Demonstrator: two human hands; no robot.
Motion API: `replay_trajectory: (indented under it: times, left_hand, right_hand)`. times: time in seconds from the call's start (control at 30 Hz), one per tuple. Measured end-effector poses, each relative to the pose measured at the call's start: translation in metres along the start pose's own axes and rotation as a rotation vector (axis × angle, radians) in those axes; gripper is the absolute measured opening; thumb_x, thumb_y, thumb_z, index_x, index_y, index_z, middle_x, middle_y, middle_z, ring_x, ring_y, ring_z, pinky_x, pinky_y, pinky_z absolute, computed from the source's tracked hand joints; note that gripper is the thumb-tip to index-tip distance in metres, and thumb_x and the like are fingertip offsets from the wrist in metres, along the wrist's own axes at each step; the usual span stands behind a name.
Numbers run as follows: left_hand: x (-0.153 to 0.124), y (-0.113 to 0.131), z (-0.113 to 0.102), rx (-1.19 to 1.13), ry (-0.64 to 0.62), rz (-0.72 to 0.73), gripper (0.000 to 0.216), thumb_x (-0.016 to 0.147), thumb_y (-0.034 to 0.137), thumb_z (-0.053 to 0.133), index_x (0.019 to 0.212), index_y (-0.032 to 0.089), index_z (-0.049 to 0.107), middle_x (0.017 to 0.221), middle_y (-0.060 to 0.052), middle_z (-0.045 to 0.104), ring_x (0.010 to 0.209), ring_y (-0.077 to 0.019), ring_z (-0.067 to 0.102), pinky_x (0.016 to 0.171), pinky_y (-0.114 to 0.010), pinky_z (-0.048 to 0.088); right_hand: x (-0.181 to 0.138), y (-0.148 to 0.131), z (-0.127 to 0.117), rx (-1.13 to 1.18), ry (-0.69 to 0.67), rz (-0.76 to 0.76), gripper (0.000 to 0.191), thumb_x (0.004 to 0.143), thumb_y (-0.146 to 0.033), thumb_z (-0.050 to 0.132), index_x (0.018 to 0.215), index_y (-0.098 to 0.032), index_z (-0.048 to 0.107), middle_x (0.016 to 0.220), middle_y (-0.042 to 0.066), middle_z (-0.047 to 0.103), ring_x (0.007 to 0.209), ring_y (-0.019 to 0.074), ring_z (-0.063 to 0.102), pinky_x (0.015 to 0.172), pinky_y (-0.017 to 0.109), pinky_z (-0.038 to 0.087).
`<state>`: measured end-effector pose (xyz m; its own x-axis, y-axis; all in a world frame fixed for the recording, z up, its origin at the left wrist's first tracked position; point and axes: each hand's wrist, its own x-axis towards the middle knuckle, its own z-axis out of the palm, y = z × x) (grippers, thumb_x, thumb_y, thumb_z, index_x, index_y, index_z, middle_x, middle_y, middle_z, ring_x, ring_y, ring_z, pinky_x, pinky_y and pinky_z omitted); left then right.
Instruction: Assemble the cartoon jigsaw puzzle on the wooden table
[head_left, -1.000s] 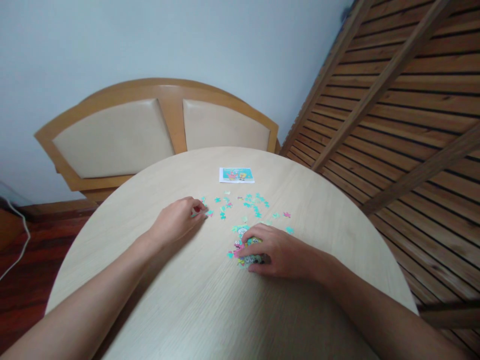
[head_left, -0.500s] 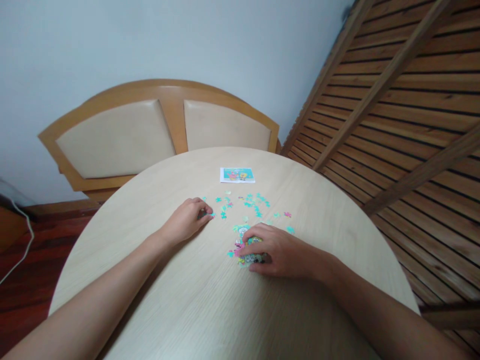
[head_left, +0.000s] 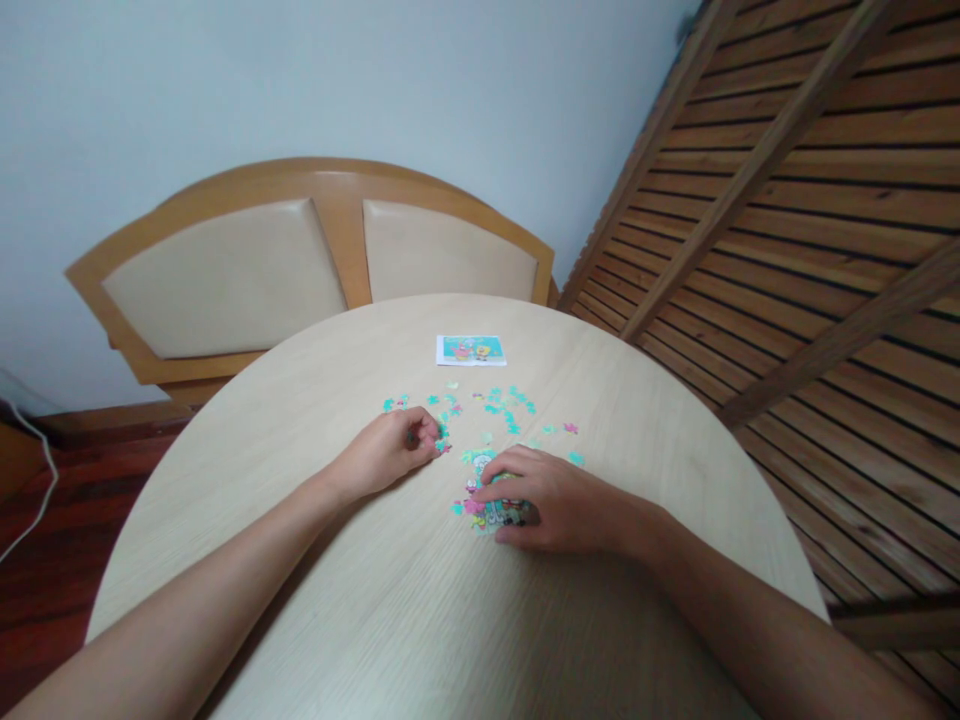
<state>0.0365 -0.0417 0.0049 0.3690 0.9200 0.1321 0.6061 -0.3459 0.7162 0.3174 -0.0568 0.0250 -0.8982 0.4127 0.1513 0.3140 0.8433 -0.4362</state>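
Note:
My left hand (head_left: pixel 397 448) is closed in a pinch, with a small pink and teal jigsaw piece (head_left: pixel 444 448) at its fingertips, just above the table. My right hand (head_left: pixel 540 498) rests over a partly joined jigsaw puzzle (head_left: pixel 475 508), fingers apart, and covers its right side. Cartoon figures in pink, yellow and teal show on the puzzle's uncovered left part. Beyond both hands lie several loose teal jigsaw pieces (head_left: pixel 513 410). One pink piece (head_left: pixel 571 428) lies farther right.
A small picture card (head_left: pixel 471 350) with cartoon figures lies near the far side of the round wooden table (head_left: pixel 360 620). Behind it stands a headboard-like wooden frame with cream panels (head_left: pixel 225 280). A slatted wooden screen (head_left: pixel 795 240) leans along the right.
My left hand has moved right, toward the puzzle, with its fingers still pinched. Loose pieces at the left that it hid now show. My right hand stays on the puzzle.

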Motion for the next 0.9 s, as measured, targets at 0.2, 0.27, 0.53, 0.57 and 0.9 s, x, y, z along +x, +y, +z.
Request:
replay_trajectory:
  times: [0.2,0.27,0.53,0.57,0.9]
  left_hand:
    - [-0.004,0.01,0.011,-0.099,-0.075,0.037,0.025,0.092,0.033,0.059,0.102,0.015,0.073,0.082,-0.003,0.07,0.068,-0.0141,0.056,0.064,-0.025,0.043]
    - [-0.004,0.013,0.013,-0.136,-0.082,0.03,0.026,0.093,0.033,0.057,0.099,0.014,0.074,0.082,-0.004,0.071,0.071,-0.015,0.058,0.066,-0.026,0.045]
    - [-0.005,0.017,0.013,-0.136,-0.105,0.035,0.024,0.092,0.031,0.055,0.089,0.014,0.072,0.078,-0.003,0.069,0.07,-0.0144,0.057,0.067,-0.025,0.044]
    - [-0.005,0.018,0.012,-0.119,-0.116,0.041,0.023,0.091,0.031,0.055,0.087,0.014,0.071,0.077,-0.003,0.068,0.069,-0.0141,0.056,0.065,-0.025,0.044]
    - [-0.011,0.033,0.005,0.054,-0.227,0.205,0.02,0.095,0.021,0.053,0.086,0.017,0.07,0.08,-0.002,0.071,0.073,-0.0141,0.061,0.071,-0.024,0.045]
  right_hand:
    - [0.0,0.001,0.0,-0.01,-0.007,0.015,0.039,0.089,-0.035,0.073,0.125,-0.021,0.071,0.124,0.011,0.067,0.115,0.0255,0.061,0.103,0.042,0.047]
    - [0.0,0.002,0.001,-0.01,-0.008,0.013,0.039,0.088,-0.035,0.073,0.125,-0.021,0.071,0.124,0.011,0.067,0.115,0.0257,0.061,0.103,0.042,0.047]
    - [0.0,0.002,0.0,-0.002,-0.006,0.017,0.039,0.087,-0.033,0.074,0.124,-0.021,0.072,0.123,0.012,0.067,0.115,0.0257,0.061,0.103,0.043,0.047]
    - [0.0,0.002,0.0,-0.003,-0.007,0.018,0.039,0.087,-0.033,0.074,0.124,-0.021,0.072,0.123,0.012,0.067,0.115,0.0258,0.061,0.103,0.043,0.047]
    - [0.001,0.001,0.0,-0.009,-0.015,0.01,0.039,0.088,-0.032,0.073,0.125,-0.02,0.071,0.124,0.012,0.068,0.114,0.0256,0.062,0.102,0.042,0.047]
